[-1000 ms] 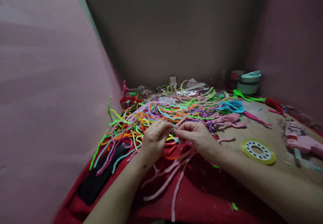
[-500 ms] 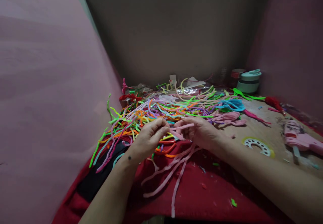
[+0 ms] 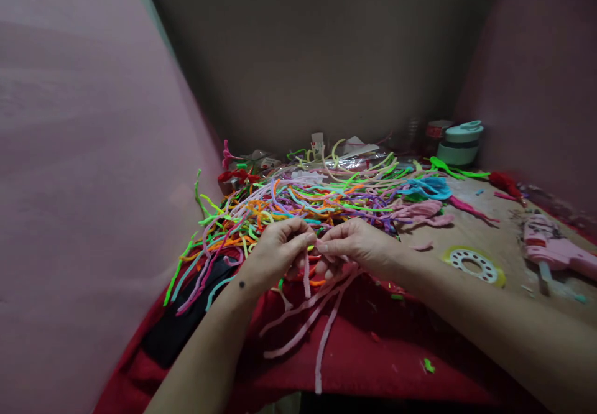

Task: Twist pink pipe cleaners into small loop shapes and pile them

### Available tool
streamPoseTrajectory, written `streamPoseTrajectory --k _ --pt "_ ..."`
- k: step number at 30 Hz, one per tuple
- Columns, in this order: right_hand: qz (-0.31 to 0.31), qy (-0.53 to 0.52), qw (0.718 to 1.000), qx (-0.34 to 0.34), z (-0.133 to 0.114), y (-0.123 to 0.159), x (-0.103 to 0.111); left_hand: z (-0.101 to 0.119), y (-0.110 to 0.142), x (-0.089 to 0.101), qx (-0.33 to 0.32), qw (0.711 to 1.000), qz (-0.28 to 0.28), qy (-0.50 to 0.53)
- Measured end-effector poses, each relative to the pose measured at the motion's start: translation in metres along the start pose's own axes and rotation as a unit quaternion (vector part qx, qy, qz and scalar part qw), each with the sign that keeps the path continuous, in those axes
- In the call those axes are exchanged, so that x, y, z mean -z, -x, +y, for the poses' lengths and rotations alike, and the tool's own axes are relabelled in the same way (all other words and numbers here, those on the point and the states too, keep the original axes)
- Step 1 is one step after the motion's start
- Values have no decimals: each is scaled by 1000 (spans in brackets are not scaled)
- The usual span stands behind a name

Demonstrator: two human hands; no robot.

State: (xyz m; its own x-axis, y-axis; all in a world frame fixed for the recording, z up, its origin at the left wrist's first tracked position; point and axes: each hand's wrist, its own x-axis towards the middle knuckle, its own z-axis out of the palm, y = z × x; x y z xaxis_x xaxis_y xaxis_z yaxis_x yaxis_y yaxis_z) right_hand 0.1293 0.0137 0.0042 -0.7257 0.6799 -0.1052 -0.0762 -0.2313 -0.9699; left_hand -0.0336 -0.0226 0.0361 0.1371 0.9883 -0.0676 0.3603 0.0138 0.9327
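Between my two hands is a pink pipe cleaner (image 3: pixel 306 277), one end of which hangs down below my left fingers. My left hand (image 3: pixel 284 246) pinches it between thumb and forefinger. Close beside it, my right hand (image 3: pixel 357 243) is closed on the same pink piece, fingertips nearly touching the left ones. Below the hands, several longer pink pipe cleaners (image 3: pixel 321 321) fan out over the red cloth (image 3: pixel 373 364). Behind the hands spreads a large tangled heap of coloured pipe cleaners (image 3: pixel 280 199).
To the right, a pink glue gun (image 3: pixel 555 249) and a white ring with holes (image 3: pixel 473 265) lie on the tan tabletop (image 3: pixel 448 234). A mint-green lidded container (image 3: pixel 459 143) stands at the back right. Pink sheeting (image 3: pixel 93 153) rises on the left.
The pink pipe cleaner pointed right between my hands; now an end hangs down under my left fingers. My right fingers have turned and come closer to the left ones.
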Motion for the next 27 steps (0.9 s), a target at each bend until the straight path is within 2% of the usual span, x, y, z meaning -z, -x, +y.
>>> streamPoseTrajectory --k 4,8,10,13,16,20,23,27 --pt "61 54 996 29 2 -3 -2 -5 -3 0 35 994 -29 103" --pt "101 122 984 80 5 -3 -3 -9 -7 -2 34 989 -27 138" --pt "108 138 980 94 6 -2 -3 -10 -8 -6 27 990 -13 140" --pt "82 104 987 89 7 -2 -2 -9 -9 -11 7 990 19 142" --pt "61 60 994 69 6 -2 -3 -8 -9 -14 -18 993 48 109" --pt "70 35 996 40 5 -2 -5 -14 -8 -17 -51 993 103 4" --pt "98 52 993 39 6 -3 -5 -21 -9 -18 -91 983 146 -70" --pt "107 83 989 62 10 -5 -5 -24 -9 -21 -126 974 155 -102"
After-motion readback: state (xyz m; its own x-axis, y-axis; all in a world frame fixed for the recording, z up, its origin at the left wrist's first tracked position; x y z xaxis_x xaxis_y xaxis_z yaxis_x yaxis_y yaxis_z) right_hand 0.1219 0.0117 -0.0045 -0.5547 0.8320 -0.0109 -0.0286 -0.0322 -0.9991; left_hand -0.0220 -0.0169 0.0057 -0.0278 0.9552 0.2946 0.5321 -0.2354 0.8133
